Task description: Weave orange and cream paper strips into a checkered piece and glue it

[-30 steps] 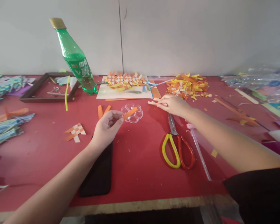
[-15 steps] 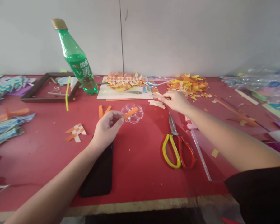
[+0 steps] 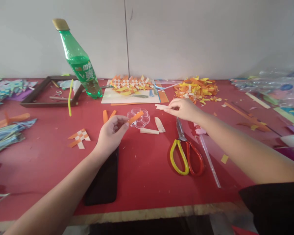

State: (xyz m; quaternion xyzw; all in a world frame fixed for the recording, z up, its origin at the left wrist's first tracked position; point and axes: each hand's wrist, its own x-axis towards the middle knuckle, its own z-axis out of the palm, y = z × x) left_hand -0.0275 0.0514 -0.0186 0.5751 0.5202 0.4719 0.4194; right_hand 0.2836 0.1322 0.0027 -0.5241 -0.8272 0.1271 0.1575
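Note:
My left hand (image 3: 114, 130) pinches an orange paper strip (image 3: 136, 117) over a clear flower-shaped plastic palette (image 3: 145, 119). My right hand (image 3: 182, 109) is closed on the end of a cream paper strip (image 3: 160, 106), low over the table. Two more cream strips lie between my hands: one flat (image 3: 149, 131), one folded strip (image 3: 159, 124) slanting beside it. Two orange strips (image 3: 105, 116) stick out behind my left hand. To its left rests a small woven orange-and-white paper fish (image 3: 80, 137). Scissors (image 3: 183, 147) with one yellow and one red handle lie below my right hand.
A green bottle (image 3: 82, 65) stands back left, near a dark wooden frame (image 3: 44, 105). A black phone (image 3: 104, 179) lies under my left forearm. Woven fish (image 3: 129, 84) rest on a white board (image 3: 107, 98); orange-and-yellow paper pieces (image 3: 198, 88) are piled to its right.
Two cream strips now lie on the table nearer me, between my hands. My right hand has lowered slightly and grips another cream strip. My left hand stays almost still with the orange strip.

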